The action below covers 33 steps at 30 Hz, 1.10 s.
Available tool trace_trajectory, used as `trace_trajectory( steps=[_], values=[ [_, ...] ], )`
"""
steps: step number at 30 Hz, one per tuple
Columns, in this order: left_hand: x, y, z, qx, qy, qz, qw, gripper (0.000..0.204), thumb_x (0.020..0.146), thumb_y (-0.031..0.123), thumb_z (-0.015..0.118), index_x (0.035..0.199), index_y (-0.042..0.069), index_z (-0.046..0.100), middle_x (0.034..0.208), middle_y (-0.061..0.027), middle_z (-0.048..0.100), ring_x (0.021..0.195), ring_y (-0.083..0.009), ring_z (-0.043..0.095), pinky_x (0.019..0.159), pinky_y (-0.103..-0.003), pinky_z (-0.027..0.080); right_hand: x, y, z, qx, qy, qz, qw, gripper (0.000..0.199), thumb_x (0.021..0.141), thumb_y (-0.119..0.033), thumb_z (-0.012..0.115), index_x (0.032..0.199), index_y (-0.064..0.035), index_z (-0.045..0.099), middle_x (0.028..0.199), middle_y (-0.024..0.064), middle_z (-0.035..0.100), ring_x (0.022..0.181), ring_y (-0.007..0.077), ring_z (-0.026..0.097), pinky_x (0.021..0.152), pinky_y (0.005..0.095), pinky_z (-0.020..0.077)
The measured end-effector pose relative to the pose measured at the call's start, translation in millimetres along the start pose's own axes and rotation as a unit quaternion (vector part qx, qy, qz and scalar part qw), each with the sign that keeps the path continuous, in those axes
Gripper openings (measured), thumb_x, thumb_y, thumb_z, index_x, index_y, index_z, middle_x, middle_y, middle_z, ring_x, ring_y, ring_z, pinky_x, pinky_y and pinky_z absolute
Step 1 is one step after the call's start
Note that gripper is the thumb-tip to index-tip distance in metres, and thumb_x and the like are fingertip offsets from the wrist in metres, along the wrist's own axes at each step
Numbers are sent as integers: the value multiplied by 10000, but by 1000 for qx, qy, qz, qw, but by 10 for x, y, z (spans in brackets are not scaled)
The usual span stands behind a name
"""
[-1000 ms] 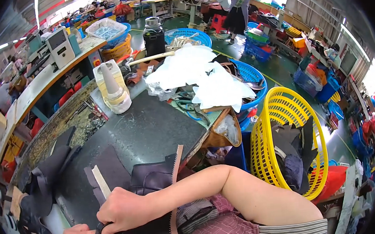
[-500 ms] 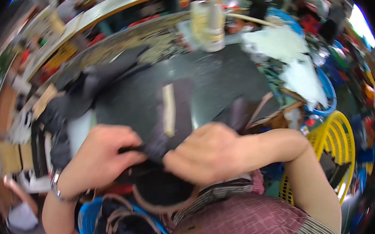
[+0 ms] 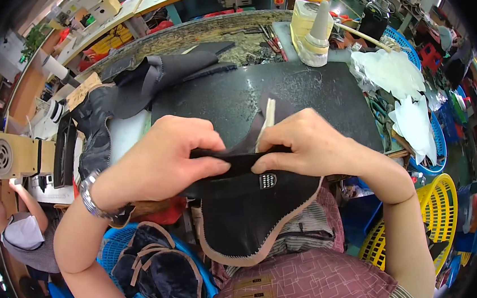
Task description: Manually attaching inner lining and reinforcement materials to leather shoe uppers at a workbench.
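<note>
My left hand [image 3: 165,158] and my right hand [image 3: 303,146] pinch the top edge of a black shoe upper [image 3: 244,214] between thumbs and forefingers, a short gap apart. The upper hangs over my lap at the table's front edge. Its lower rim is rounded, with a brownish, zigzag-cut edging. A small silver studded ornament [image 3: 268,181] sits just below my right thumb. Beyond my fingers a dark flap with a cream strip [image 3: 268,118] sticks up; how it joins the upper is partly hidden by my right hand.
A dark board [image 3: 206,109] covers the worktable, with dark material pieces [image 3: 153,82] at its left and a pale glue bottle [image 3: 313,34] behind. A blue basket [image 3: 108,248] holds fur-lined uppers. A yellow basket [image 3: 442,210] stands right; a person [image 3: 24,230] works left.
The black upper has been raised and spread into view, its flap now turned up beyond my fingers. My left hand moved right and up, my right hand up, bringing them closer together.
</note>
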State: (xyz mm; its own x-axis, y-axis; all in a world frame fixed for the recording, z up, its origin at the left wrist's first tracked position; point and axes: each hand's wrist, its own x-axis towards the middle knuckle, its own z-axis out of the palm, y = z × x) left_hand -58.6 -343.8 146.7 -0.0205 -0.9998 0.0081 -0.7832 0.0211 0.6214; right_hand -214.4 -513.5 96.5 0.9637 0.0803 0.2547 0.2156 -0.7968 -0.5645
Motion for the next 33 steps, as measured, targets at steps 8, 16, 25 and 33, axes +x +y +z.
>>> trace_trajectory(
  steps=[8, 16, 25, 33],
  values=[
    [91, 107, 137, 188, -16, 27, 982, 193, 696, 113, 656, 847, 24, 575, 723, -120, 525, 719, -304, 549, 592, -370, 434, 32, 90, 91, -36, 80, -37, 995, 195, 679, -214, 728, 667, -73, 594, 556, 65, 537, 559, 250, 568, 487, 335, 413],
    [191, -95, 3, 17, -78, 22, 997, 172, 715, 114, 664, 828, 0, 600, 695, -139, 551, 641, -294, 547, 560, -345, 420, -94, -10, 33, -241, 161, -226, 930, 173, 669, -167, 670, 734, -73, 540, 611, 17, 482, 548, 185, 524, 469, 302, 427],
    [177, 125, 255, 160, 43, 41, 985, 223, 691, 173, 691, 708, 8, 542, 664, -113, 506, 617, -319, 524, 527, -368, 405, -35, 38, 87, -70, 157, -120, 978, 202, 649, -138, 719, 730, -50, 556, 628, 85, 551, 575, 257, 573, 513, 347, 453],
    [166, 74, 122, 57, -1, 40, 998, 170, 701, 95, 670, 835, 13, 607, 683, -123, 516, 656, -298, 540, 538, -346, 413, -112, 19, 40, -61, 194, -163, 966, 197, 653, -55, 692, 796, -33, 558, 688, 96, 589, 627, 256, 599, 561, 335, 481]
  ],
)
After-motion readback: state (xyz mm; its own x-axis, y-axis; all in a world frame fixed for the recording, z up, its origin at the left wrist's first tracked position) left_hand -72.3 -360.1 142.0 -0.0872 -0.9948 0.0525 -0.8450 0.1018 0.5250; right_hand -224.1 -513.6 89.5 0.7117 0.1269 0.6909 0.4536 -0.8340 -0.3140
